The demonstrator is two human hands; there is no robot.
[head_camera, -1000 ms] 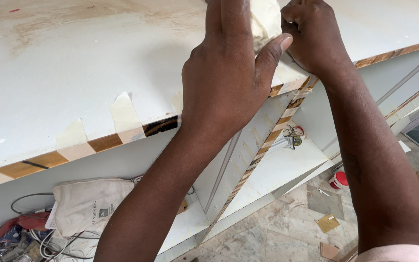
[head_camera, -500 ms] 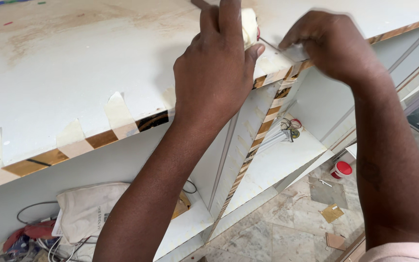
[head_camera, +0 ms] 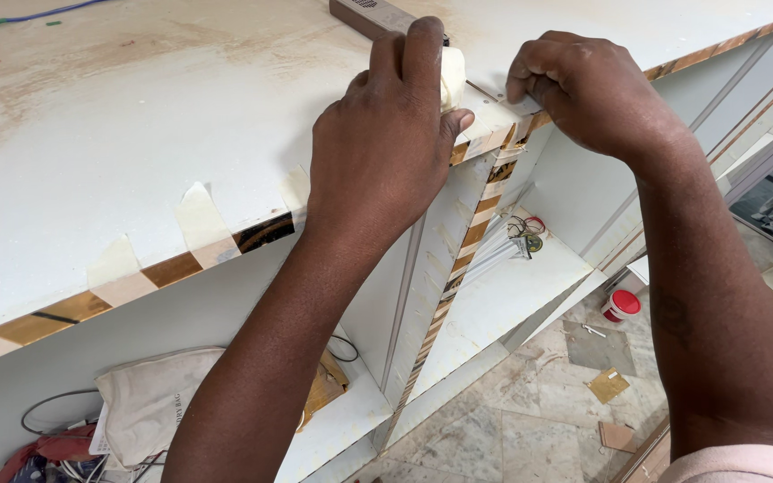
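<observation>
My left hand (head_camera: 386,143) grips a roll of cream masking tape (head_camera: 452,77) at the front edge of a white cabinet top (head_camera: 136,134). A short strip runs from the roll toward my right hand (head_camera: 588,89), whose fingers press the tape (head_camera: 494,114) down over the gold edge band (head_camera: 172,268). Several earlier tape pieces (head_camera: 199,215) fold over that same edge further left. A vertical white divider with gold banded edge (head_camera: 458,268) stands right below my hands.
A brown rectangular block (head_camera: 373,15) lies on the top behind my hands. The lower shelf holds a white cloth bag (head_camera: 149,398), cables and white rods (head_camera: 503,250). A red-lidded tub (head_camera: 621,306) and board scraps sit on the stone floor at right.
Both hands have come down lower in view. My right hand moved right along the edge and now presses flat on the tape strip, while the left still holds the roll.
</observation>
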